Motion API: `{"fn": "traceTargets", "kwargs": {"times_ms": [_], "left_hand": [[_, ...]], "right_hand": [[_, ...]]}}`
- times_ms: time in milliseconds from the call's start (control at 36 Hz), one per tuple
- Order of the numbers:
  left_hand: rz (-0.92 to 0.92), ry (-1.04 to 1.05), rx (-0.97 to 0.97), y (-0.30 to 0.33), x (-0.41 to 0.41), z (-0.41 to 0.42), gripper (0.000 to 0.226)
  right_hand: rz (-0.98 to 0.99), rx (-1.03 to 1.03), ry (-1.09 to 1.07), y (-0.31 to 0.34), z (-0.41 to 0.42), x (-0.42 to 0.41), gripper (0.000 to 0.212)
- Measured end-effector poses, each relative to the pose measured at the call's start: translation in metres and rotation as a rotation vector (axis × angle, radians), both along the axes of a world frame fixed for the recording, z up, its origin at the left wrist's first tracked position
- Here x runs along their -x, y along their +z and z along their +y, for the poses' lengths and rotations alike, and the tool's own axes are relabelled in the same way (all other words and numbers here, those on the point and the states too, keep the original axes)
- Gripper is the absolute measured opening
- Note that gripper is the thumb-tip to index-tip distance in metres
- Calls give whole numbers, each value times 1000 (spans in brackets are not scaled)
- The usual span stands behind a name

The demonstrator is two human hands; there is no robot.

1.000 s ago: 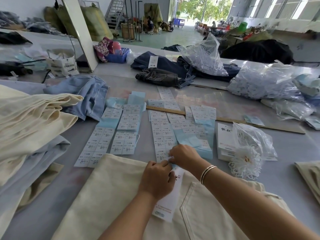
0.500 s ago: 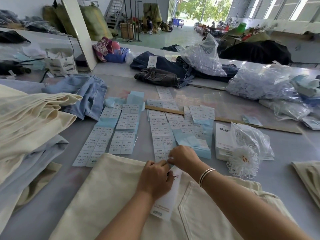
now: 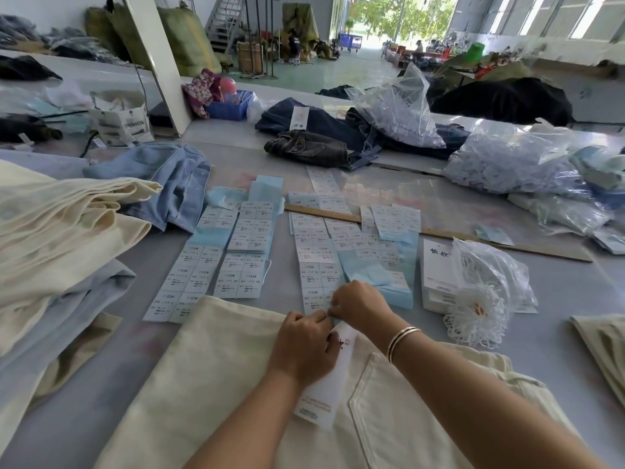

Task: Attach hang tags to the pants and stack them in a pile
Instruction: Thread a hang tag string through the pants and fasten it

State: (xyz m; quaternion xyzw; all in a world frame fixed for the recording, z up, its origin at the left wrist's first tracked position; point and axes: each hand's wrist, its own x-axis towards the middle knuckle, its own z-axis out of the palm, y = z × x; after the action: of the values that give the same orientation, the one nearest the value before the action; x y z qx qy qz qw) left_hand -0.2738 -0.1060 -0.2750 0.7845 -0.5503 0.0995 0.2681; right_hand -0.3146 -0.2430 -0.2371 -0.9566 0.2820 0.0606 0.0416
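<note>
Grey worktable point(image 3: 101, 384), green warehouse floor point(image 3: 341, 71), metal staircase point(image 3: 223, 18), daylit open doorway point(image 3: 375, 18), right-hand windows point(image 3: 541, 11)

Both hands, left point(image 3: 306, 346) and right point(image 3: 358, 304), pinch a white hang tag point(image 3: 324, 394) atop cream pants point(image 3: 216, 384).

Sticker sheets point(image 3: 243, 252) lie behind the pants point(image 3: 209, 384), a pants pile point(image 3: 50, 231) left, tag stack point(image 3: 436, 275) right.
</note>
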Motion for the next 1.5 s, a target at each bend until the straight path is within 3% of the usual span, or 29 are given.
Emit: {"fn": "traceTargets", "kwargs": {"times_ms": [333,444,611,750,944,1028,1139,1278,1500], "left_hand": [[113,-8,-71,-3,0,1,15],[68,0,-28,2,2,1,3],[40,14,-40,1,1,1,9],[54,16,-59,0,0,1,23],[55,0,-36,1,1,1,5],[84,-13,-31,0,1,2,14],[95,7,-38,3,3,3,4],[54,23,-34,7,3,3,11],[5,27,0,5,2,2,19]], "right_hand": [[-32,29,19,-3,5,3,31],[-34,19,-3,-2,4,4,25],[-9,-67,40,4,-6,8,32],[47,9,71,3,-4,4,37],[30,79,75,-3,-1,2,30],[14,101,78,-7,0,3,29],[-24,89,32,-11,2,3,24],[-92,3,11,-6,-7,7,26],[-70,35,241,5,-8,15,27]]}}
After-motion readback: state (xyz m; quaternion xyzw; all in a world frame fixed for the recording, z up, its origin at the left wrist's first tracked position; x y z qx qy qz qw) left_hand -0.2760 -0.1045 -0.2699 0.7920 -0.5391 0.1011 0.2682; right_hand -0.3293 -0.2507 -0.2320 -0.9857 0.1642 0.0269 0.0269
